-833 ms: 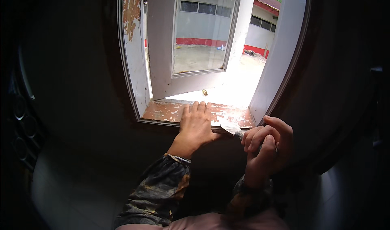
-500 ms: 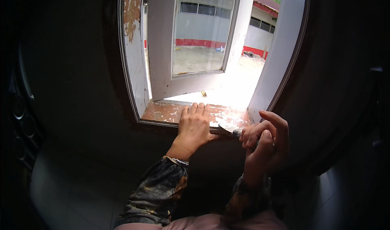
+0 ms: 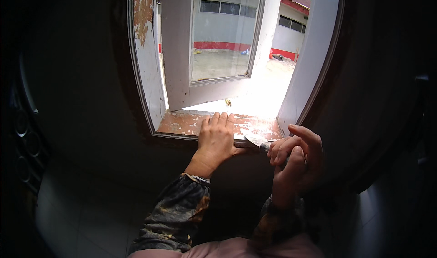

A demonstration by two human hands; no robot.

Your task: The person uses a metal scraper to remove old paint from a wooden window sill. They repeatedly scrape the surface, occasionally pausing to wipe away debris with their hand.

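Observation:
My left hand [image 3: 215, 142] rests on a window sill [image 3: 180, 125], its fingers stretched out over the top and its thumb pointing right along the front edge. Peeling white patches show over the sill's reddish-brown surface. To the right, my right hand [image 3: 298, 155] is closed around the handle of a scraper [image 3: 256, 140], with the index finger bent upward. The scraper's pale, rounded blade lies at the sill's front edge, just right of my left hand. Most of its handle is hidden by my fingers. Whether the blade edge touches the wood, I cannot tell.
A white glazed window sash [image 3: 177, 57] stands swung outward above the sill. The window frame [image 3: 144, 76] has flaking paint on its left side. A small yellowish thing [image 3: 228, 102] shows beyond the sill. Dark wall surrounds the opening; outside is a white-and-red building [image 3: 225, 23].
The scraper blade has tilted slightly, so more of its face shows. My left hand stays on the sill. The whole view has shifted a little.

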